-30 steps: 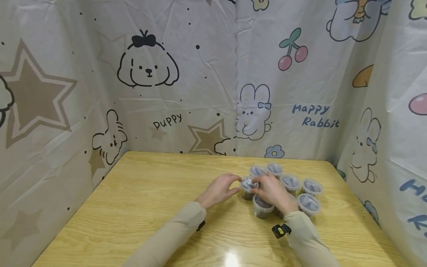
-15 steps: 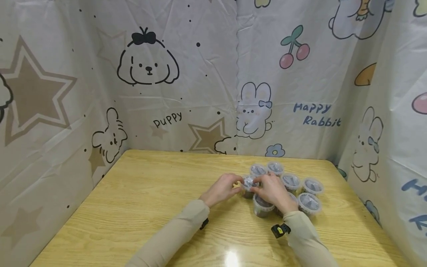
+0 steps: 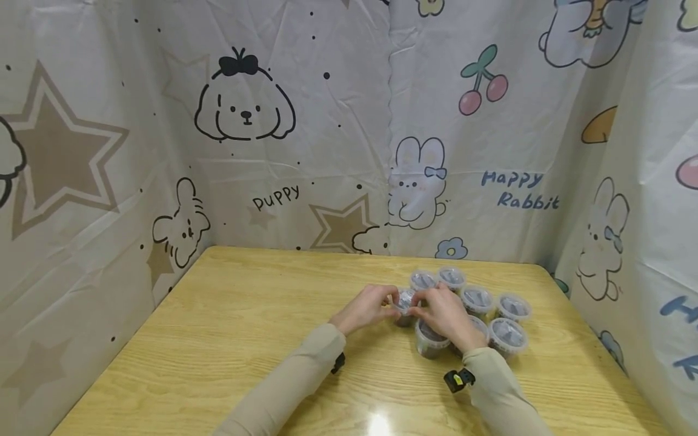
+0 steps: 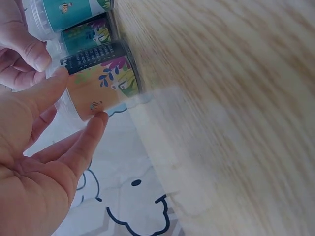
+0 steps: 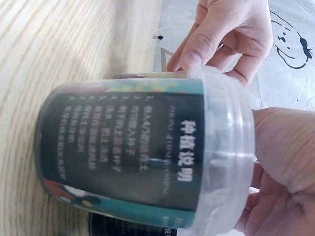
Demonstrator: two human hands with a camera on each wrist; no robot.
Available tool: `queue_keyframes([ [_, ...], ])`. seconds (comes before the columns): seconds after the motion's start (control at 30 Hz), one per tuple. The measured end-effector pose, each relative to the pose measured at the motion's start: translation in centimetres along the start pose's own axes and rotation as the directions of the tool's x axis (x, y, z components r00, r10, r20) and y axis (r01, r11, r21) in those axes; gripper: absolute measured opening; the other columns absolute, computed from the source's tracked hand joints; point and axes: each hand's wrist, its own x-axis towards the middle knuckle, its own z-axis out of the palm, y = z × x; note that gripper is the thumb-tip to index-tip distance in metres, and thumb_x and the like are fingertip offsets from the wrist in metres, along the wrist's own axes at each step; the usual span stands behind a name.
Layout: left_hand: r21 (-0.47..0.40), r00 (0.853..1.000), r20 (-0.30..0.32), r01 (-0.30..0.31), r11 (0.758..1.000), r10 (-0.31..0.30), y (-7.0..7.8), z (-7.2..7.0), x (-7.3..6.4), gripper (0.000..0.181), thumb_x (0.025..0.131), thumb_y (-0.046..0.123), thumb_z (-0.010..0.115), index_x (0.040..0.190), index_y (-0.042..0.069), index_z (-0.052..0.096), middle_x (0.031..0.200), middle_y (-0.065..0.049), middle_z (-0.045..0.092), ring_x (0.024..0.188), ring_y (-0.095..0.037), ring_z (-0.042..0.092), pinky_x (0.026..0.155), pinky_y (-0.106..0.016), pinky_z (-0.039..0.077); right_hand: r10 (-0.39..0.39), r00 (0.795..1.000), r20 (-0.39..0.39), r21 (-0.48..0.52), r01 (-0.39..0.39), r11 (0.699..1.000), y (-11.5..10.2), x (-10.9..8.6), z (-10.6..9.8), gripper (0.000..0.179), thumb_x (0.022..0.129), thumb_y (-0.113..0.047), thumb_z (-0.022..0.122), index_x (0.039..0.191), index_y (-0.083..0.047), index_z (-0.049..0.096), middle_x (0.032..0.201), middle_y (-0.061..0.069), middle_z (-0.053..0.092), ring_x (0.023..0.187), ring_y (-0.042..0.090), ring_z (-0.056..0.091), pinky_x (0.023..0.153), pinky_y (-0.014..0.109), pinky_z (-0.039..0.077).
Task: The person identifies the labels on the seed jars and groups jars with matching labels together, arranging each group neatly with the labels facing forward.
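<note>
A small clear plastic tub (image 3: pixel 404 301) with a lid stands at the left of a cluster of similar tubs. In the left wrist view its label (image 4: pixel 96 91) is orange with plants and a bee. My left hand (image 3: pixel 368 309) grips this tub from the left, thumb and fingertips at its rim and side. From the other side my right hand (image 3: pixel 444 313) pinches the lid's edge, its fingers curled. In the right wrist view a tub with a dark, printed label (image 5: pixel 123 142) fills the foreground and hides most of the gripped one.
Several more lidded tubs (image 3: pixel 508 334) stand close around the right hand and behind it. The wooden table (image 3: pixel 245 315) ends at a printed cloth (image 3: pixel 327 151) hanging at the back and both sides.
My left hand has moved slightly right, and its fingers have closed in on the tub's rim. The right hand keeps its place at the lid.
</note>
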Motion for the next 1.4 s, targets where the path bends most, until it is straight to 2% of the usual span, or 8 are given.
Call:
queue_keyframes([
  [0.17,-0.055,1.0,-0.012,-0.023,0.998,0.023,-0.4,-0.4,-0.4,0.017,0.087,0.025,0.075,0.09,0.017,0.061,0.111,-0.003,0.072,0.101,-0.021,0.068,0.087,-0.027,0.055,-0.047,0.998,-0.042,0.038,0.049,0.998,-0.1,0.0,0.0,0.012,0.084,-0.028,0.077,0.079,-0.02,0.069,0.072,-0.009,0.066,0.069,0.012,0.052,0.079,0.041,0.047],
  [0.4,-0.126,0.998,-0.039,-0.05,0.991,0.045,-0.4,-2.2,-1.1,0.016,0.091,0.026,0.071,0.095,0.016,0.059,0.11,-0.002,0.068,0.108,-0.022,0.064,0.093,-0.035,0.055,-0.122,0.985,-0.124,0.117,0.137,0.984,-0.8,-0.1,-0.5,0.011,0.088,-0.023,0.073,0.083,-0.018,0.065,0.075,-0.006,0.063,0.063,0.005,0.049,0.056,0.025,0.043],
  [0.5,-0.203,0.997,-0.051,-0.073,0.976,0.064,-0.6,-2.7,-1.5,0.016,0.091,0.021,0.071,0.096,0.013,0.057,0.107,-0.003,0.065,0.111,-0.022,0.063,0.095,-0.035,0.055,-0.145,0.976,-0.162,0.167,0.172,0.971,-1.3,-0.2,-0.4,0.008,0.089,-0.021,0.072,0.087,-0.015,0.067,0.082,-0.003,0.067,0.067,0.008,0.057,0.059,0.026,0.049],
  [0.63,-0.291,0.995,-0.079,-0.082,0.953,0.061,-0.9,-3.3,-1.9,0.017,0.091,0.017,0.07,0.098,0.011,0.056,0.111,-0.007,0.063,0.114,-0.025,0.063,0.095,-0.033,0.055,-0.147,0.964,-0.223,0.235,0.2,0.951,-1.8,-0.1,-0.4,0.011,0.089,-0.02,0.073,0.095,-0.013,0.067,0.095,0.003,0.07,0.08,0.02,0.069,0.071,0.037,0.059],
  [0.8,-0.335,0.992,-0.118,-0.08,0.939,0.042,-0.8,-4.5,-2.4,0.019,0.091,0.017,0.07,0.1,0.01,0.055,0.117,-0.01,0.062,0.114,-0.03,0.063,0.097,-0.036,0.054,-0.117,0.955,-0.274,0.279,0.195,0.94,-2.6,0.3,-0.5,0.022,0.084,-0.023,0.078,0.101,-0.011,0.068,0.108,0.008,0.07,0.086,0.028,0.072,0.074,0.042,0.06],
  [0.97,-0.361,0.987,-0.159,-0.08,0.929,0.024,-0.8,-5.3,-3.0,0.02,0.091,0.017,0.071,0.102,0.01,0.056,0.119,-0.01,0.061,0.115,-0.03,0.063,0.097,-0.038,0.054,-0.094,0.94,-0.327,0.319,0.204,0.926,-3.6,0.6,-0.5,0.025,0.083,-0.019,0.079,0.102,-0.008,0.068,0.108,0.011,0.07,0.091,0.031,0.072,0.076,0.041,0.061],
  [1.1,-0.392,0.983,-0.181,-0.105,0.914,0.036,-0.9,-5.8,-3.3,0.019,0.091,0.015,0.071,0.104,0.009,0.059,0.119,-0.012,0.062,0.113,-0.031,0.064,0.096,-0.04,0.054,-0.091,0.94,-0.33,0.348,0.211,0.914,-4.1,0.7,-0.6,0.024,0.084,-0.019,0.078,0.103,-0.009,0.067,0.104,0.008,0.069,0.096,0.03,0.071,0.08,0.041,0.061],
  [1.4,-0.48,0.986,-0.167,-0.077,0.874,-0.005,-1.6,-6.3,-4.0,0.015,0.092,0.017,0.07,0.103,0.013,0.061,0.127,-0.008,0.06,0.116,-0.027,0.062,0.096,-0.036,0.054,-0.122,0.923,-0.365,0.339,0.254,0.906,-4.9,1.2,-0.5,0.023,0.083,-0.016,0.079,0.1,-0.008,0.066,0.105,0.01,0.069,0.102,0.028,0.067,0.084,0.039,0.06],
])
